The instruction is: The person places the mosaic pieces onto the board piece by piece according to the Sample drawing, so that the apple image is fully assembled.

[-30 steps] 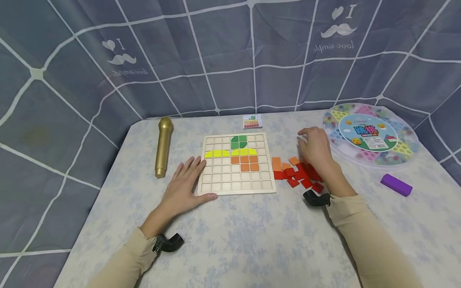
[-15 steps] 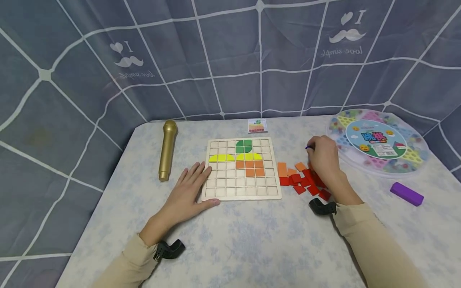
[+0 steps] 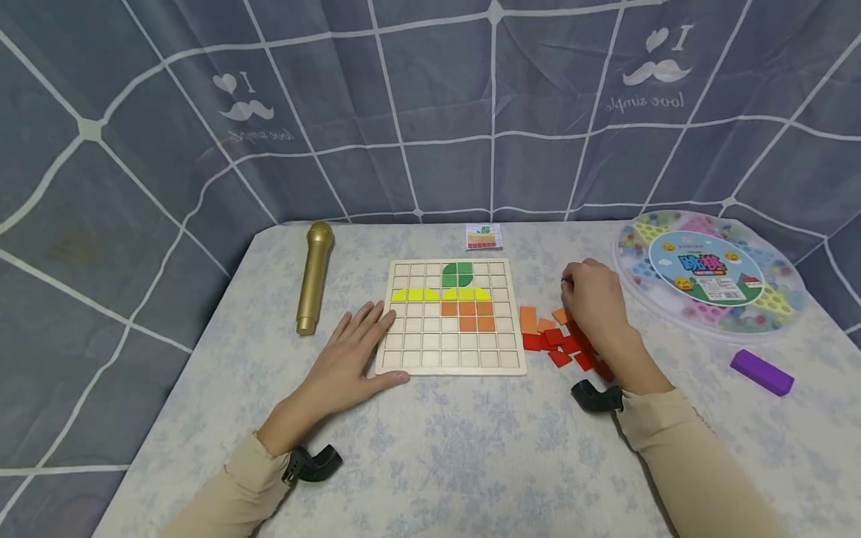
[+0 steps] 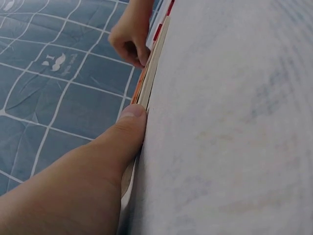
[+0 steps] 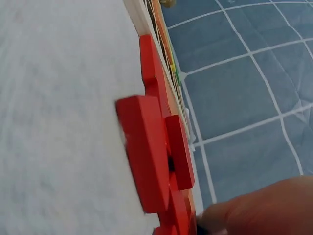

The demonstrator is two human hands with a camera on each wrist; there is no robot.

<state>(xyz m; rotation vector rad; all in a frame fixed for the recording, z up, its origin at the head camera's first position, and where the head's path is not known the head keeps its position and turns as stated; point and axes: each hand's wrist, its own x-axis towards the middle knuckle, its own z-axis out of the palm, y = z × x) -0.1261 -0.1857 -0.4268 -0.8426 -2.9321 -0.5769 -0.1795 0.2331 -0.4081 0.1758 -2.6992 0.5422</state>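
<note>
A wooden grid board [image 3: 430, 351] lies mid-table, with green, yellow and orange tiles set in its upper part. My left hand [image 3: 346, 355] rests at the board's left edge, fingers straight, thumb along the front corner; the left wrist view shows the thumb [image 4: 122, 132] against the board's side. Right of the board lies a loose pile of red tiles [image 3: 560, 359] and orange tiles [image 3: 528, 320]. Above that pile's far side, my right hand [image 3: 595, 302] has curled fingers and pinches a small dark blue piece [image 3: 563, 280], mostly hidden by the fingers.
A small pattern card [image 3: 483, 236] lies behind the board. To the left is a gold microphone [image 3: 314, 280]. A round clear game box [image 3: 713, 276] sits at the back right, with a purple block [image 3: 762, 372] in front of it. Grey checked cloth [image 3: 444, 97] hangs behind the table.
My right hand came to pinch the small dark piece, then shifted slightly left and turned over the tile pile. My left hand stays on the board. The head view has shifted a little.
</note>
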